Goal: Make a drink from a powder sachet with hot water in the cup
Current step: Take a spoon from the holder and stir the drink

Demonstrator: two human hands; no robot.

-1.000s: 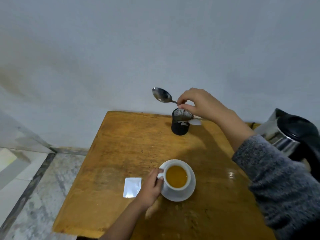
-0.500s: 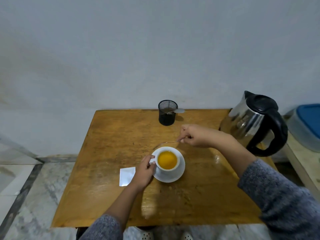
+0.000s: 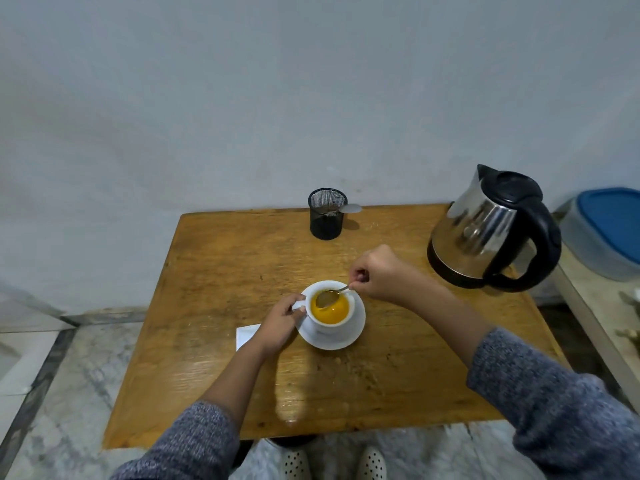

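A white cup [image 3: 341, 323] full of orange drink stands on a white saucer [image 3: 353, 336] near the middle of the wooden table [image 3: 214, 271]. My left hand [image 3: 278, 323] grips the cup's handle. My right hand [image 3: 379, 271] pinches the handle of a metal spoon [image 3: 328, 297], whose bowl hangs just over the drink at the cup's far rim. A white sachet [image 3: 246, 336] lies flat on the table, partly hidden behind my left wrist.
A steel and black electric kettle [image 3: 485, 230] stands at the table's right rear corner. A black mesh holder [image 3: 327, 213] with another spoon sits at the back edge by the wall. A blue-lidded container [image 3: 609, 230] rests on a side surface at the right.
My right hand lifted the spoon from the mesh holder and carried it down over the cup. My left hand stayed on the cup's handle. The camera tilted down and back.
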